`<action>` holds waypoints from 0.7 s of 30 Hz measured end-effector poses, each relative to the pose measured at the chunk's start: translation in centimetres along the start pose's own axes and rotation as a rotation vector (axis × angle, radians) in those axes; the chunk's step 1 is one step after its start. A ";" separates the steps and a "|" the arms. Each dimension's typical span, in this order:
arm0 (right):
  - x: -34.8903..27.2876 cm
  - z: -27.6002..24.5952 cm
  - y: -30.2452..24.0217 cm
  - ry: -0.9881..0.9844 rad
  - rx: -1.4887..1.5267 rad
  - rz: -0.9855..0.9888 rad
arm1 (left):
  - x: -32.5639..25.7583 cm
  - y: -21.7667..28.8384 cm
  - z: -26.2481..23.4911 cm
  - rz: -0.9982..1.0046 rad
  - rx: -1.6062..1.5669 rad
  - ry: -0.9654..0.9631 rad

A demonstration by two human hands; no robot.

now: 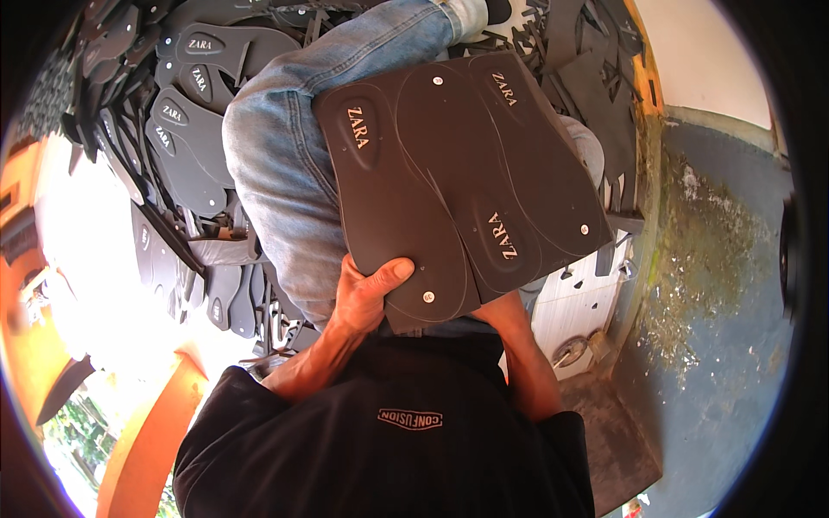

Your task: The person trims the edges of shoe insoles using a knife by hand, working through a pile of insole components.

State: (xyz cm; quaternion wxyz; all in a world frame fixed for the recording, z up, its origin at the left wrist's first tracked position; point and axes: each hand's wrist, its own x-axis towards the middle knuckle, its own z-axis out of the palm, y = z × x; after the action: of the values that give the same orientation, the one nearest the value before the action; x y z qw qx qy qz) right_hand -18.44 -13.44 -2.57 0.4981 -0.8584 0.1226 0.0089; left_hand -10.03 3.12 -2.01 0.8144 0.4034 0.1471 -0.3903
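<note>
A large dark foam sheet (458, 173) lies across my lap, marked with several sandal sole outlines, raised oval pads and small round white stickers. My left hand (367, 289) grips its near left edge, the thumb pressed on top and the fingers underneath. A slit runs from the near edge toward the sheet's middle, between two sole outlines. Close to the slit's near end, my right hand (501, 311) reaches under the sheet. Its fingers are hidden, and whatever they may hold does not show.
Cut-out dark soles (186, 164) are heaped on the left. Foam offcuts (596, 95) pile up at the far right. A whitish board (574, 302) with dark scraps lies right of my right arm, a round metal object (570, 351) near it. A stained blue-grey wall (717, 259) borders the right.
</note>
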 end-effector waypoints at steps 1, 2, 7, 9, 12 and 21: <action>0.1 0.1 0.3 0.012 0.006 -0.021 | 0.0 0.0 0.0 -0.007 -0.006 -0.002; 0.3 0.1 0.3 0.024 0.020 -0.038 | 0.0 0.1 -0.1 -0.014 -0.001 -0.012; 1.3 -0.3 0.4 0.077 0.097 -0.095 | 0.0 0.1 -0.4 -0.025 0.002 -0.034; 1.8 -0.3 0.4 0.083 0.103 -0.109 | 0.1 0.2 -0.2 -0.027 -0.007 -0.039; 2.5 -0.1 0.5 0.094 0.100 -0.113 | 0.1 0.4 -0.3 -0.043 -0.010 -0.047; 4.0 2.9 0.5 0.108 0.026 -0.010 | -0.1 0.5 -0.1 -0.058 -0.035 -0.038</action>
State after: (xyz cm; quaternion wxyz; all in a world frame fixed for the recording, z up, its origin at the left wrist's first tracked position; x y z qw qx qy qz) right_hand -14.31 -11.96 -4.98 0.5019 -0.8516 0.1452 -0.0416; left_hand -9.67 3.40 -1.71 0.8123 0.3772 0.1498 -0.4188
